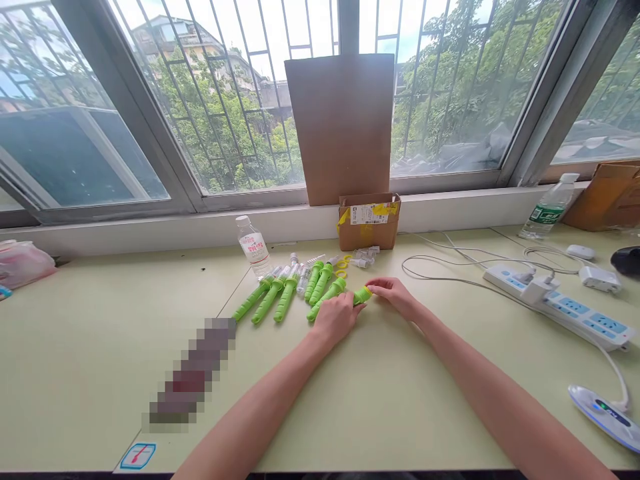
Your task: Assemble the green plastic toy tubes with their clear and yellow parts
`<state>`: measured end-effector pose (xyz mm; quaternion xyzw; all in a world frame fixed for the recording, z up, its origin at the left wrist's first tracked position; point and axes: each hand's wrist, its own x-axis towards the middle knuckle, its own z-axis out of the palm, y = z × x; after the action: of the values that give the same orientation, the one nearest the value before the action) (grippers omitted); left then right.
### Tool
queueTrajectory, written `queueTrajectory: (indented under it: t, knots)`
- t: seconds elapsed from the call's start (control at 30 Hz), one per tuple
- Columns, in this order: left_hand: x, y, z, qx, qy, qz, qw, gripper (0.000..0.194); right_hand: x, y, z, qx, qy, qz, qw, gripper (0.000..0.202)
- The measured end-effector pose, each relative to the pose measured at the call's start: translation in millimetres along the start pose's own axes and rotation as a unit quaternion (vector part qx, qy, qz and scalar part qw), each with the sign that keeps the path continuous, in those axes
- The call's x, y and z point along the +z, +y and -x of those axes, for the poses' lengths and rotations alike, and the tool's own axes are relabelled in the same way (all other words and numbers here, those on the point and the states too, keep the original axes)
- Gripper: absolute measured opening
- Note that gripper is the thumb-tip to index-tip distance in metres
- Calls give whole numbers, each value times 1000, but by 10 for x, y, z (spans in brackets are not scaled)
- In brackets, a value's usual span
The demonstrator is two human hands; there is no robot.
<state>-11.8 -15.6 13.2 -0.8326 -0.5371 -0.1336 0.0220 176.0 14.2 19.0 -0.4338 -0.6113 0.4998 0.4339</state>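
Observation:
My left hand (336,316) is closed around a green ribbed plastic tube (362,295), most of which is hidden under the fingers. At the tube's right end sits a yellow ring (369,291), pinched by the fingertips of my right hand (394,297). Just beyond the left hand lies another green tube (325,300), and two more green tubes (317,283) rest close behind it. Farther left are several green tubes with clear tubes (274,297) in their ends. Loose yellow rings (342,265) and small clear plastic parts (365,257) lie behind the hands.
A small cardboard box (369,230) stands by the window ledge. A water bottle (254,248) is behind the tubes, another bottle (549,207) at back right. A power strip (565,303) with cables (450,280) lies right; a white device (605,417) sits front right.

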Motion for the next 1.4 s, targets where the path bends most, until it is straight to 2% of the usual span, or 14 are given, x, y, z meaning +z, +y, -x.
queueTrajectory:
  t: [0.17,0.43,0.53,0.6,0.7,0.73,1.0,1.17,1.4]
  knots:
    - [-78,54,20,-37,-32,32,998,48,-3,17,2,0,-1,-10,1000,31]
    - [-90,25,2,-67,-28,73,995,52,74,39,7,-11,28,6,1000,35]
    - [-132,-27,-9,-76,-29,118,990,49,143,78,-5,-35,28,27,999,41]
    - [-179,-74,-4,-69,-43,190,978,52,196,97,-4,-64,25,41,997,39]
    - [-228,-126,21,-63,-136,347,926,62,262,103,15,-92,9,64,994,35]
    - [-230,-132,30,-68,-142,370,916,61,274,101,22,-92,4,66,994,34]
    - [-149,-111,39,-107,-121,431,888,60,239,106,-3,-41,20,28,999,30]
    - [-151,-109,41,-104,-108,433,889,61,229,105,-22,-40,29,38,998,35]
    - [-165,-106,50,-96,-106,433,890,60,220,66,-5,-47,-4,32,998,37]
